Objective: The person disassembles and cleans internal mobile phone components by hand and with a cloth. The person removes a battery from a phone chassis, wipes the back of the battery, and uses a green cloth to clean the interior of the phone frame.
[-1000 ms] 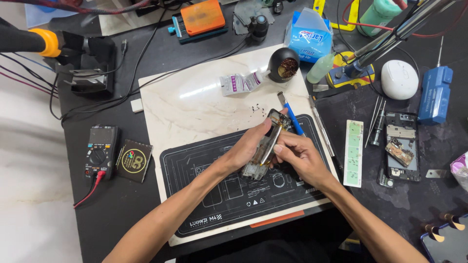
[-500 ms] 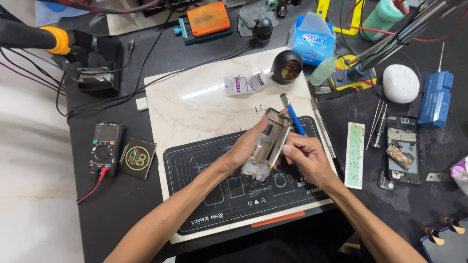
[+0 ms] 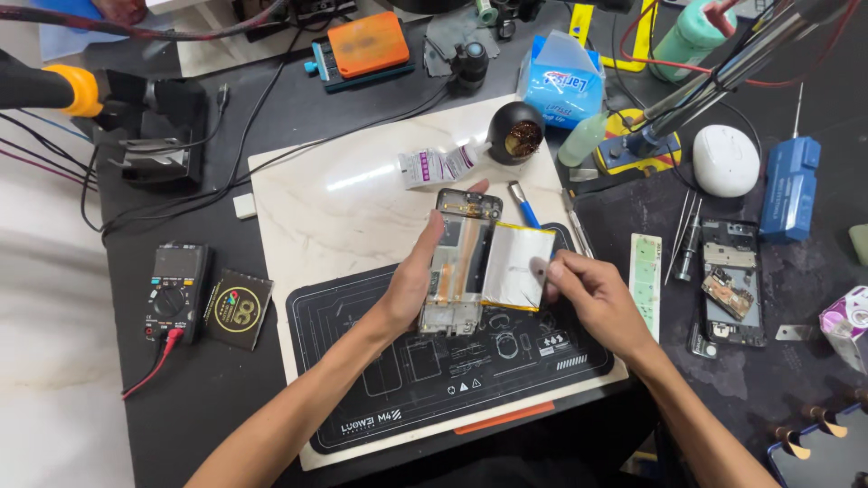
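Left hand (image 3: 411, 285) palm-up, fingers clamped on opened phone (image 3: 457, 271), right hand (image 3: 588, 294) fingers pinching silver battery (image 3: 515, 267) edge

phone frame (image 3: 457, 271): above the mat (image 3: 434, 380), between both hands
multimeter (image 3: 174, 291): left on bench (image 3: 271, 117)
opened phone (image 3: 728, 285): right

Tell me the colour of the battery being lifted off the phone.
Silver battery with a yellow edge, seen in the head view.
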